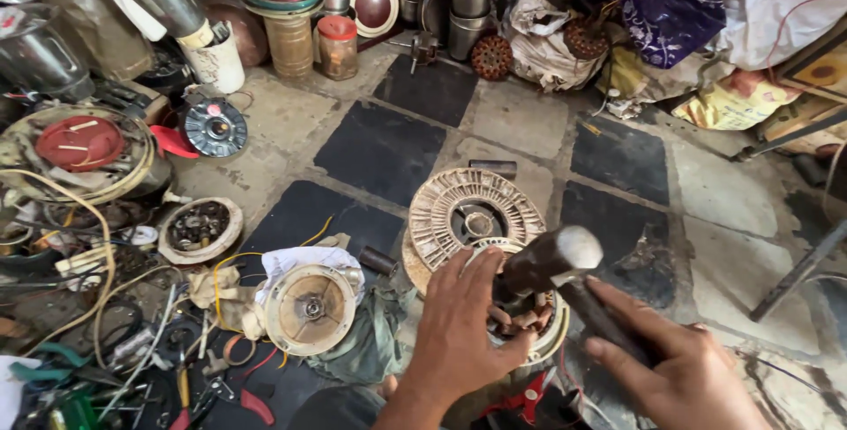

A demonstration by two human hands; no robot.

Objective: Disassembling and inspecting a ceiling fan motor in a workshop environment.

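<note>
Gripping a hammer (pixel 565 280) handle, the right hand (pixel 684 377) is closing around it at five o'clock; the left hand (pixel 459 329) is pressing flat on a wound motor stator (pixel 529 320). Farther, at eleven o'clock, a lidded jar (pixel 337 46) is standing, contents unclear.

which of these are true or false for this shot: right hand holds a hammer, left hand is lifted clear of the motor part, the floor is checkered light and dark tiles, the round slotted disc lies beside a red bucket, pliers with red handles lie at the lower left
1. The right hand holds a hammer. True.
2. The left hand is lifted clear of the motor part. False: it rests on the part, its fingers over the top edge.
3. The floor is checkered in light and dark tiles. True.
4. The round slotted disc lies beside a red bucket. False: no red bucket is there; it lies on the floor just behind the motor part.
5. Pliers with red handles lie at the lower left. True.
</note>
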